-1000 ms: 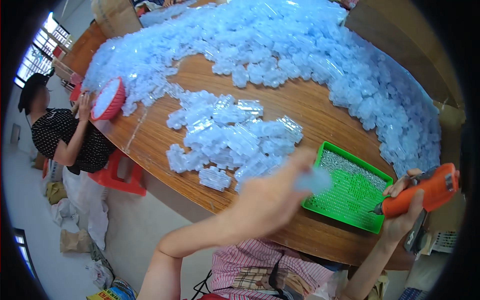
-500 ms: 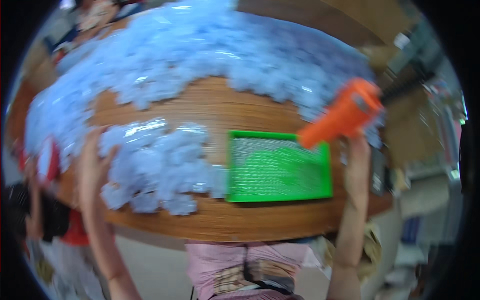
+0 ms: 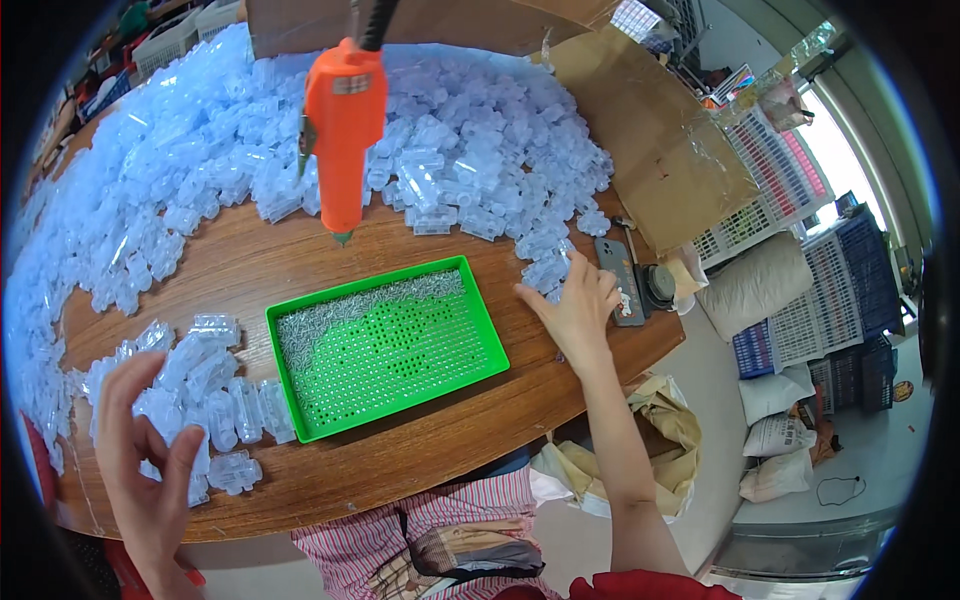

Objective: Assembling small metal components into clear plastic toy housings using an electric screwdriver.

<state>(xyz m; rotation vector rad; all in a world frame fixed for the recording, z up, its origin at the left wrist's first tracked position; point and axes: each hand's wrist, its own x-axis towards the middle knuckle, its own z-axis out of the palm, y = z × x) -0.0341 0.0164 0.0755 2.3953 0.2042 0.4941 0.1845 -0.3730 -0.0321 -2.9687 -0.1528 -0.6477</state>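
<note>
Left hand, unclasped, near clear plastic parts, lower left, right hand, grip indeterminable, right of centre, orange electric screwdriver, upper centre

left hand is cupped, right hand palm-down

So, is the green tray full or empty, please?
Partly full: in the green tray, small metal pieces bank along the far side, while green base shows nearer.
</note>
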